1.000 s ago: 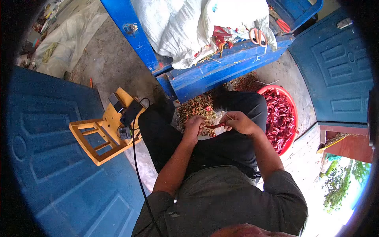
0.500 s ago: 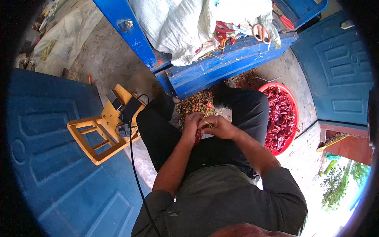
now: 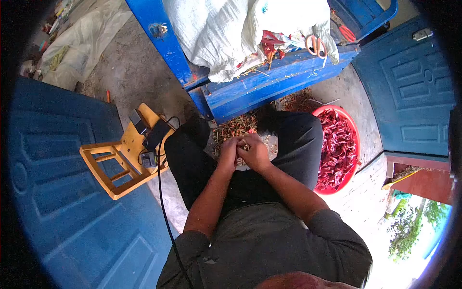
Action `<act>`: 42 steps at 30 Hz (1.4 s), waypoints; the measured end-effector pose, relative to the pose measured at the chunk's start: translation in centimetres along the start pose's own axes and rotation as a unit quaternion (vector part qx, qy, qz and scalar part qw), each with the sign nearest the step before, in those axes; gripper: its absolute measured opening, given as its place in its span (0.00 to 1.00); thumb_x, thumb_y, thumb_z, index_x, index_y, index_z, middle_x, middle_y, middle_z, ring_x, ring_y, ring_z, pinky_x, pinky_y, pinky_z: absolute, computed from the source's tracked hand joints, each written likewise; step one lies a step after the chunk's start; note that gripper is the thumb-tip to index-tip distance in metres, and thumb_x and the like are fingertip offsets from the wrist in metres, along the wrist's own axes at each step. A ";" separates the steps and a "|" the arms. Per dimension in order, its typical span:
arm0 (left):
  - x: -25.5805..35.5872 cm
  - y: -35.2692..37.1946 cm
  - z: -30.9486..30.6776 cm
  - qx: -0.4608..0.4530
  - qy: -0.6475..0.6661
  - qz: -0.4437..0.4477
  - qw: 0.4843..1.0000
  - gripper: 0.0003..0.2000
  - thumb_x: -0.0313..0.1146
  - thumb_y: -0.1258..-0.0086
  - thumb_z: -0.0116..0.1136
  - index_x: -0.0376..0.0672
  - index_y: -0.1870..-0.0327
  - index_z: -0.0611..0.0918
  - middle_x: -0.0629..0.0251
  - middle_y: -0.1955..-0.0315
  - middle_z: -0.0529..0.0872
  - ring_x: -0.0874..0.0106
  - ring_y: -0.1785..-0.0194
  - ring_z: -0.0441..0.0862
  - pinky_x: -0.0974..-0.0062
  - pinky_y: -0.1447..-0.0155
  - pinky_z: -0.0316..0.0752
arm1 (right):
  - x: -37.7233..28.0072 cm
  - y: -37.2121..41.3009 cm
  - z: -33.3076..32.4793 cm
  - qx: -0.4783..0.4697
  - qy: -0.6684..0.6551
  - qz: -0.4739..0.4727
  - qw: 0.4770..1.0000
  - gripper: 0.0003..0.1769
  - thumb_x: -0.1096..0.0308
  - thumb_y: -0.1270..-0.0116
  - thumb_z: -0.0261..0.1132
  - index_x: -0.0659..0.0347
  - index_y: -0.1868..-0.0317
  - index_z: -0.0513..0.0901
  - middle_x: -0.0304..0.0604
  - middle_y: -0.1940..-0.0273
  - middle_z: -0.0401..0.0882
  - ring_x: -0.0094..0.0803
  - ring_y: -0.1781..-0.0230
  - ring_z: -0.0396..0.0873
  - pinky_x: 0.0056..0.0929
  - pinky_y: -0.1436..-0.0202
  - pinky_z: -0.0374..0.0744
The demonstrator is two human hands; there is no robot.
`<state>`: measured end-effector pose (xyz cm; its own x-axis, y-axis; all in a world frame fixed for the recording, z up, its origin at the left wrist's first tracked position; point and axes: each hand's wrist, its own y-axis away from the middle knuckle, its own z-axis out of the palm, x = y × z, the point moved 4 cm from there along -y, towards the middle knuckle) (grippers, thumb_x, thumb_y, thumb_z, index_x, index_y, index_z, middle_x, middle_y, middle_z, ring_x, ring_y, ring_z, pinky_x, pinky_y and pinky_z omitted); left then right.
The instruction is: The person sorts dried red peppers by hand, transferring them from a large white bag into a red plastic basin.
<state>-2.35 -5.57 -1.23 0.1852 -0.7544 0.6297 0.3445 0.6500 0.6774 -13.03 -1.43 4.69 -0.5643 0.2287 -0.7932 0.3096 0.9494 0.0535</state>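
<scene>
My left hand (image 3: 229, 153) and my right hand (image 3: 255, 152) meet between my knees, thumbs and fingers curled inward and touching. Small pale bits, like stems, show between the fingers; whatever else they hold is hidden. Just beyond the hands, a heap of dried stems and red scraps (image 3: 227, 133) covers the floor. To the right of my leg stands a red basin (image 3: 357, 139) filled with dried red chilies (image 3: 335, 149).
A blue metal frame (image 3: 279, 91) with a white woven sack (image 3: 207, 38) is ahead. Orange-handled scissors (image 3: 315, 46) and red-handled ones (image 3: 347, 33) lie there. A wooden chair (image 3: 126, 149) carries devices; a black cable (image 3: 164, 212) runs to me. Blue doors (image 3: 72, 159) flank both sides.
My right hand has turned and moved in against the left, knuckles now upward. The dark red chili that showed below my left hand is no longer visible.
</scene>
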 end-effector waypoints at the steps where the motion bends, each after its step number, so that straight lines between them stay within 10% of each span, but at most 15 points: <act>1: -0.8 -0.5 -0.5 0.000 0.000 0.001 1.000 0.13 0.36 0.25 0.47 0.40 0.57 0.83 0.72 0.76 0.78 0.81 0.77 0.73 0.80 0.77 0.65 | 0.0 0.1 -0.3 0.021 0.045 0.047 0.998 0.09 0.69 0.44 0.72 0.62 0.64 0.85 0.52 0.59 0.81 0.47 0.55 0.81 0.40 0.53 0.79; 8: -1.6 -1.3 0.0 -0.035 -0.076 0.034 0.996 0.13 0.34 0.26 0.46 0.41 0.56 0.85 0.72 0.73 0.82 0.80 0.76 0.74 0.80 0.73 0.67 | 4.3 -0.7 0.2 0.108 0.023 0.018 0.994 0.12 0.68 0.47 0.75 0.65 0.65 0.84 0.50 0.63 0.83 0.42 0.60 0.84 0.39 0.57 0.81; 13: 0.3 0.8 1.2 -0.017 -0.058 0.012 0.998 0.14 0.35 0.25 0.45 0.42 0.55 0.85 0.72 0.72 0.83 0.80 0.73 0.77 0.80 0.70 0.69 | 4.8 -0.2 0.5 0.045 -0.384 0.247 0.888 0.07 0.71 0.39 0.74 0.64 0.62 0.88 0.47 0.67 0.84 0.39 0.64 0.84 0.37 0.62 0.80; 20: -0.4 0.5 0.4 -0.045 -0.041 0.010 0.998 0.12 0.35 0.26 0.47 0.44 0.56 0.84 0.72 0.73 0.82 0.80 0.73 0.76 0.80 0.71 0.68 | 1.2 -0.8 -2.0 0.066 -0.128 -0.057 0.988 0.05 0.72 0.36 0.74 0.63 0.61 0.88 0.40 0.66 0.84 0.28 0.64 0.82 0.31 0.61 0.80; 26: -0.8 0.8 0.7 -0.040 -0.062 -0.017 0.997 0.07 0.31 0.28 0.50 0.42 0.61 0.82 0.72 0.75 0.80 0.81 0.76 0.74 0.80 0.73 0.67 | 4.0 -1.1 -1.3 -0.055 -0.196 0.131 0.970 0.12 0.65 0.37 0.75 0.65 0.59 0.89 0.40 0.64 0.86 0.26 0.65 0.82 0.27 0.60 0.78; 31: -0.7 0.5 1.2 -0.063 -0.067 -0.025 0.995 0.07 0.32 0.29 0.52 0.41 0.63 0.81 0.71 0.76 0.80 0.81 0.77 0.73 0.79 0.75 0.66 | 3.4 -1.8 -2.7 -0.019 -0.089 0.014 0.996 0.13 0.61 0.33 0.72 0.65 0.62 0.88 0.38 0.67 0.85 0.26 0.64 0.82 0.29 0.59 0.78; 34: -0.5 0.1 1.6 -0.056 -0.047 -0.018 0.997 0.07 0.33 0.30 0.52 0.41 0.64 0.81 0.72 0.77 0.79 0.81 0.79 0.72 0.79 0.76 0.64 | 5.8 -2.1 -1.4 -0.016 -0.225 0.145 0.963 0.13 0.60 0.31 0.70 0.63 0.64 0.87 0.37 0.67 0.84 0.27 0.65 0.82 0.30 0.60 0.77; 36: -0.6 -0.2 1.8 -0.086 -0.047 -0.016 0.995 0.08 0.35 0.30 0.52 0.42 0.64 0.81 0.74 0.78 0.77 0.82 0.82 0.69 0.80 0.79 0.61 | 7.7 -2.1 0.3 -0.007 -0.472 0.293 0.831 0.13 0.59 0.31 0.70 0.62 0.65 0.85 0.36 0.65 0.84 0.26 0.65 0.81 0.30 0.60 0.77; 39: -1.0 -0.4 2.1 -0.092 -0.035 -0.023 0.995 0.07 0.34 0.30 0.51 0.43 0.62 0.80 0.75 0.79 0.75 0.83 0.84 0.65 0.81 0.81 0.56 | 8.4 -2.2 0.3 -0.008 -0.485 0.320 0.814 0.14 0.59 0.30 0.69 0.62 0.68 0.85 0.35 0.63 0.84 0.25 0.64 0.81 0.33 0.61 0.77; 42: -1.8 -0.6 2.4 -0.087 -0.040 -0.063 0.993 0.09 0.36 0.28 0.51 0.41 0.56 0.78 0.75 0.75 0.75 0.82 0.81 0.64 0.80 0.78 0.56 | 8.4 -2.4 -1.3 0.015 -0.271 0.288 0.918 0.16 0.59 0.31 0.70 0.63 0.72 0.83 0.41 0.64 0.84 0.34 0.65 0.82 0.39 0.63 0.77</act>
<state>-5.07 -4.40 -1.89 0.0597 -0.8149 0.5765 0.5158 0.5197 0.6811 -19.47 -1.53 -1.29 0.1612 0.5416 -0.8250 0.4630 0.6967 0.5479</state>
